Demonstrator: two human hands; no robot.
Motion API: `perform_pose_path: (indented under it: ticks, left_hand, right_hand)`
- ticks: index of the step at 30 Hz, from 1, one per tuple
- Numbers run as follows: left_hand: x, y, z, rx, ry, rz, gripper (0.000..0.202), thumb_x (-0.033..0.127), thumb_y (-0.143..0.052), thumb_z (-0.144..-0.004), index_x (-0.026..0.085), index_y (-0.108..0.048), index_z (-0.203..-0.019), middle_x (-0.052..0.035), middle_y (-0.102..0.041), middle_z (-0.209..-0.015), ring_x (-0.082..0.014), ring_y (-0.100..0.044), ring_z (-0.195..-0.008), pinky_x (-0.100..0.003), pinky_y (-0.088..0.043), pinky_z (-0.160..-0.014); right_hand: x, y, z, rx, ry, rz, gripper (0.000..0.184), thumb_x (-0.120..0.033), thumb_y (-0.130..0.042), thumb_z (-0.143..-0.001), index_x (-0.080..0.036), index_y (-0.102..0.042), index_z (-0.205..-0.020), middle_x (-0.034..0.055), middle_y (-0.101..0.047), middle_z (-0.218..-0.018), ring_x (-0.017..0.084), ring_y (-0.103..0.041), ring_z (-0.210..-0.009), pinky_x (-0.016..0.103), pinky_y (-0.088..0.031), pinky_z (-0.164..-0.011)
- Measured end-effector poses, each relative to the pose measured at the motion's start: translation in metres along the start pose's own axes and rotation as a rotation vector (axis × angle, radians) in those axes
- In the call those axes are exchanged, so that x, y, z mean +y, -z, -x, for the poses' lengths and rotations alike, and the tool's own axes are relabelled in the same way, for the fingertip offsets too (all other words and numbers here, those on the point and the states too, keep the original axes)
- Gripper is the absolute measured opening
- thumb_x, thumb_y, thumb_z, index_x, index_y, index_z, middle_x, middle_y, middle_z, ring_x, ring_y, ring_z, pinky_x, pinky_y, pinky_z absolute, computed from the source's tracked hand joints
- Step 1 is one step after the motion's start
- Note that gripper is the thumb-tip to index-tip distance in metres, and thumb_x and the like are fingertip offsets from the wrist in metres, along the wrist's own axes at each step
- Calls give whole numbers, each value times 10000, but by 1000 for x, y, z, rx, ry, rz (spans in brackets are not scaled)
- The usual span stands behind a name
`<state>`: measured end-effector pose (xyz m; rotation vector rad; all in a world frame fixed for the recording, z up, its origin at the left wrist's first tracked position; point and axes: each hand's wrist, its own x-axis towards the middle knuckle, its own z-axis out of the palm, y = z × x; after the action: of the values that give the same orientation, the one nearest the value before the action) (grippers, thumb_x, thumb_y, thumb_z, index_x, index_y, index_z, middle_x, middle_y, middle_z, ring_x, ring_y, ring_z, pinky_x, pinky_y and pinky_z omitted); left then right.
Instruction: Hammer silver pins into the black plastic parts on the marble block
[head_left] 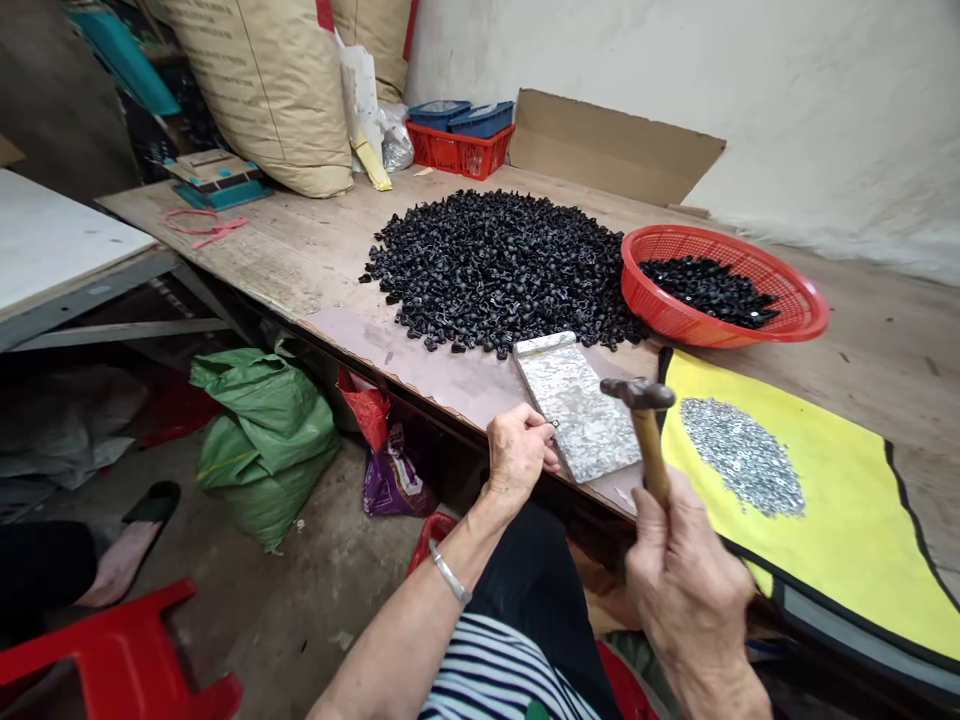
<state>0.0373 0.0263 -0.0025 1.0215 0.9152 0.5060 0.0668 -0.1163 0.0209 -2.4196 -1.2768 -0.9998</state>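
Note:
My right hand (686,575) is closed round the wooden handle of a hammer (651,440), its metal head raised over the right side of the work plate. A scuffed, silvery metal plate (581,415) with a raised far lip lies at the table's front edge. At the plate's left edge my left hand (521,450) pinches a small dark part (553,425), too small to make out fully. Just behind the plate spreads a big pile of small black plastic clips (502,265). Small silvery metal pieces (742,455) lie heaped on a yellow cloth (840,480) at right.
A red mesh basket (810,305) holds more black clips. Farther back stand a red crate (457,148) with blue boxes, a cardboard sheet (615,145) and a large paper sack (262,90). A green sack (262,440) and a red stool (112,650) are on the floor; a person's foot (124,565) shows.

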Motion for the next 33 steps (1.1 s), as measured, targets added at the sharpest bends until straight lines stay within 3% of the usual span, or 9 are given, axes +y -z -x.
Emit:
perform_pose_path:
  ticks: [4,9,13,17,21,23,29,31,33]
  left_hand:
    - [0,0,1,18,-22,-1,190,51,-538,-644,166,-455,-517,75,-468,-319,-104,-486,-276,-185,-419,-295]
    - [0,-1,1,8,5,-6,183,73,-539,-660,171,-459,-527,74,-448,-289,-105,-469,-263,-192,-423,-297]
    - [-1,-1,0,12,-29,8,185,70,-542,-643,168,-455,-512,77,-459,-321,-99,-485,-280,-193,-440,-319]
    - [-2,0,-1,12,-9,5,171,81,-540,-652,171,-465,-527,74,-454,-315,-105,-485,-279,-198,-434,-313]
    - [0,0,0,14,-23,2,186,73,-539,-648,168,-456,-512,71,-458,-323,-104,-483,-282,-209,-447,-323]
    - [1,0,-1,12,-18,3,178,74,-540,-647,165,-459,-517,68,-463,-336,-106,-485,-282,-210,-442,-315]
    - [4,14,4,-98,-14,172,126,156,-611,-639,133,-503,-579,20,-554,-442,-95,-492,-316,-248,-487,-337]
    - [8,25,10,-166,14,259,147,187,-646,-627,124,-516,-600,0,-580,-475,-92,-494,-337,-261,-503,-351]
    - [11,36,18,-241,59,328,161,203,-667,-621,120,-529,-622,-17,-597,-497,-90,-488,-347,-263,-502,-343]
  right_hand:
    - [-1,-2,2,-183,65,36,242,-202,-457,-870,-89,-640,-980,32,-653,-601,103,-488,-355,243,-300,-387]
    - [-2,0,1,-1,-4,0,285,-175,-502,-853,-44,-588,-1091,85,-698,-746,114,-569,-470,221,-383,-474]
    - [-5,0,0,-175,39,8,250,-177,-438,-869,-93,-634,-1001,36,-659,-606,109,-498,-353,242,-320,-383]
    - [-8,-4,4,-70,-3,7,284,-180,-480,-856,-64,-587,-1093,107,-705,-845,143,-622,-541,231,-400,-466]
    - [-9,-9,10,-210,-44,-22,271,-206,-435,-872,-79,-638,-999,80,-676,-667,137,-570,-432,243,-343,-401]
    - [-3,-11,7,-323,-153,-176,289,-262,-420,-874,-120,-638,-1000,72,-674,-676,142,-566,-440,246,-358,-415]
    - [23,-22,-22,-669,-795,-905,348,-409,-454,-817,-146,-524,-1035,-43,-522,-464,138,-486,-373,254,-392,-407]
    - [27,-28,-29,-692,-786,-809,291,-353,-441,-821,-151,-528,-1011,-27,-541,-506,140,-504,-414,257,-392,-441]
    - [29,-32,-34,-659,-624,-504,221,-286,-432,-822,-162,-564,-947,15,-576,-572,155,-526,-485,273,-378,-485]
